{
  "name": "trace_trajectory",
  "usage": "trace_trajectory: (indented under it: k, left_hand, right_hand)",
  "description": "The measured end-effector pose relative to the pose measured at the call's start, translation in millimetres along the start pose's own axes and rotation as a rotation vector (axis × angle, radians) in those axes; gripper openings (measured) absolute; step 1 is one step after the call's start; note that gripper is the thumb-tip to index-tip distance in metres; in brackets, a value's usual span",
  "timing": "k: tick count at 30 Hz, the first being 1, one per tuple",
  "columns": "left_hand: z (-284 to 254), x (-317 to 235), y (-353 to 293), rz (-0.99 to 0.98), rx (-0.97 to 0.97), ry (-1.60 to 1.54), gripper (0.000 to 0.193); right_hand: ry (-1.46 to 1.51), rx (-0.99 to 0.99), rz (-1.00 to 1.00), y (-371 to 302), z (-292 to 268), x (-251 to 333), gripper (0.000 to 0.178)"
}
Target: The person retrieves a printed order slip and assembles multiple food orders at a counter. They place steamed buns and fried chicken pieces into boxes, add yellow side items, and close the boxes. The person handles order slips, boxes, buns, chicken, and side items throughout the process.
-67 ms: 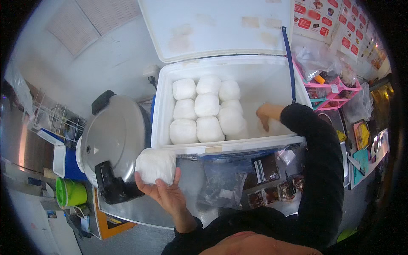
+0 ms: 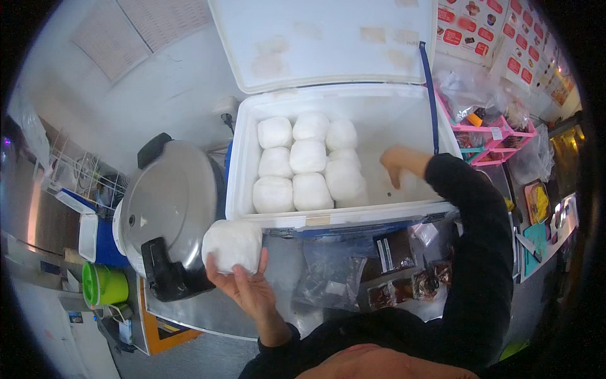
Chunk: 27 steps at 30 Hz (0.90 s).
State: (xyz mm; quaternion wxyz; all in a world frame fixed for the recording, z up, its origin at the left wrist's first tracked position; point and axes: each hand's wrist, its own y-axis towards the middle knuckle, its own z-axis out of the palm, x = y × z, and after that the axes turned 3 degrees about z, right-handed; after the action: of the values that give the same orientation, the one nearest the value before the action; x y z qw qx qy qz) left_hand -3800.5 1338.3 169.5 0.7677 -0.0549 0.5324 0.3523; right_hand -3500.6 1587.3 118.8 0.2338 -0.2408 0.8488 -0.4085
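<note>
My left hand (image 2: 247,289) holds up a white, rounded, wrapped bundle (image 2: 232,247) from below, fingers curled around its near side. It hovers just outside the near left corner of a white cooler box (image 2: 353,218). Inside the box, several similar white bundles (image 2: 307,155) are packed in rows on the left and middle; what is in their wrapping cannot be made out. Over the right part of the box, beside the bundles, hangs my right hand (image 2: 404,163), its fingers bent downward and somewhat apart, with nothing seen in them.
The cooler's lid (image 2: 328,44) stands raised at the back, with a dark strap (image 2: 430,95) on its right. A large silver cooker (image 2: 167,202) is close on the left. Plastic bags (image 2: 331,271) and small dark packets (image 2: 404,290) lie before the box. Pink baskets (image 2: 495,139) stand right.
My right hand has lifted slightly and shifted a little within the box. The left hand and its bundle have barely moved.
</note>
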Motion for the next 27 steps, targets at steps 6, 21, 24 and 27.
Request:
trace_trajectory:
  k: [6, 21, 24, 27]
  left_hand:
    - [19, 2, -25, -0.144, 0.329, -0.114, 0.062]
    - [-34, 17, -84, -0.485, 0.032, -0.114, 0.072]
    - [-55, 20, -88, -0.444, -0.022, -0.087, 0.073]
    - [-68, 24, -85, -0.439, -0.023, -0.085, 0.073]
  right_hand:
    - [0.881, -0.464, -0.653, -159, -63, 41, 0.077]
    - [0.785, -0.739, 0.17, -18, -29, 78, 0.11]
    - [0.888, -0.786, 0.073, -7, -12, 87, 0.117]
    - [1.173, -0.711, 0.095, -19, -10, 85, 0.117]
